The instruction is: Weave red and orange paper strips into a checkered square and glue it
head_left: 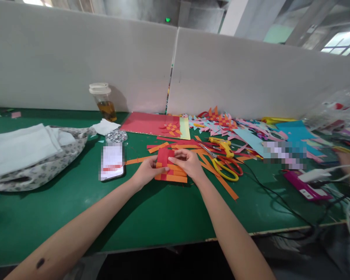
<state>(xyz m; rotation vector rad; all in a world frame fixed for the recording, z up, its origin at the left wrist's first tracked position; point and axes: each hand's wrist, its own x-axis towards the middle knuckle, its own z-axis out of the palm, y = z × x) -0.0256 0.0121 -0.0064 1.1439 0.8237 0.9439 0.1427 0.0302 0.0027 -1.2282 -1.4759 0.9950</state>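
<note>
Phone screen point(112, 155) blurred; white cloth point(20, 149) cut off at left.

counter point(140, 217): green, smooth, semi-gloss, soft reflections
strips point(221, 182): orange paper, matt, flat
red sheet point(146, 123): smooth, glossy sheen at edges
scissors point(218, 160): metal blades, smooth plastic grips
glue gun point(223, 146): yellow plastic
cup point(105, 103): clear body, white plastic lid
bag point(55, 159): printed cloth, soft, wrinkled
phone point(112, 161): smooth, glossy edge
power strip point(306, 186): magenta plastic, smooth, slight shine
partition point(76, 58): pale, smooth, mostly matt
</note>
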